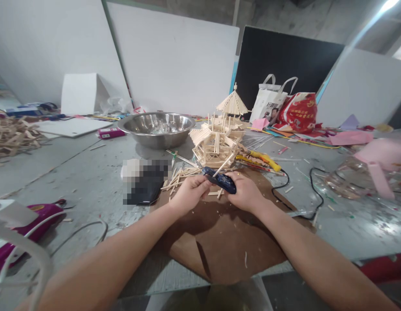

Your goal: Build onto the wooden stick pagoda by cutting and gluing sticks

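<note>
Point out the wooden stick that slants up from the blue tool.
The wooden stick crossing before the tower-roofed model; others lie loose around the blue tool or form the model.

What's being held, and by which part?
The right hand holds the blue tool by its right end; what the left hand pinches is unclear.

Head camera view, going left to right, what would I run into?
Wood pile, purple box, left hand, dark blue tool, right hand, red bag, pink-topped clear container.
</note>
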### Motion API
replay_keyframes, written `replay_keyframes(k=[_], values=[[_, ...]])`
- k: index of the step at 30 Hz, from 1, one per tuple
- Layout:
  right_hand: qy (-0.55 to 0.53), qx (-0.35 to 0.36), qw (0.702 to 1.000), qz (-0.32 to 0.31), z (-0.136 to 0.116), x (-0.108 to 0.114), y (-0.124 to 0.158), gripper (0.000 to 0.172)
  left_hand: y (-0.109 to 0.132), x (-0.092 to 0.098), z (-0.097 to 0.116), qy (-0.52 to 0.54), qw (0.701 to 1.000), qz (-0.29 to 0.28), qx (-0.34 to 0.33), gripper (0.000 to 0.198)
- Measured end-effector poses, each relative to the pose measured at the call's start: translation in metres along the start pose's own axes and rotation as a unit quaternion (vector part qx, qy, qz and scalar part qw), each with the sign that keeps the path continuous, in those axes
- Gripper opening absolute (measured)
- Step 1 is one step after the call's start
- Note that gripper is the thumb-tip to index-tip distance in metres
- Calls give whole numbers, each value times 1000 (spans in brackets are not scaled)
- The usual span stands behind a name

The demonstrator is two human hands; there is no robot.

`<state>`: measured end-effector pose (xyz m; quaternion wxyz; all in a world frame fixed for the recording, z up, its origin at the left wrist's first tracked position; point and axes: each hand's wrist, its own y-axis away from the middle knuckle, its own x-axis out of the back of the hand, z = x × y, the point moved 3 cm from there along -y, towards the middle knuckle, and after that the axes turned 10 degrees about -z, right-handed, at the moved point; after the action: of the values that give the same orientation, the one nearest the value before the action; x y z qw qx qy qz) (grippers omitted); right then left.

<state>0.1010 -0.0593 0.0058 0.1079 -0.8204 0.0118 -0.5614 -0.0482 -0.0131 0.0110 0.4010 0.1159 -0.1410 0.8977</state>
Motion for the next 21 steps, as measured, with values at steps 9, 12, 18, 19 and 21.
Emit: replay_keyframes(k=[9,12,18,19,21], values=[[-17,35,999,-3,-1,0,0,45,1,-2,-7,153,984,-75,53,26],[-14,35,999,0,-1,0,0,44,1,-1,-7,158,982,-91,56,25],[-3,33,999,2,0,-1,2,41,2,0,-4,166,979,-102,55,25],[-3,33,999,3,0,-1,2,40,2,0,-4,166,979,-101,53,25],[-6,32,999,3,-1,-1,2,38,1,1,-4,158,981,-98,48,26]])
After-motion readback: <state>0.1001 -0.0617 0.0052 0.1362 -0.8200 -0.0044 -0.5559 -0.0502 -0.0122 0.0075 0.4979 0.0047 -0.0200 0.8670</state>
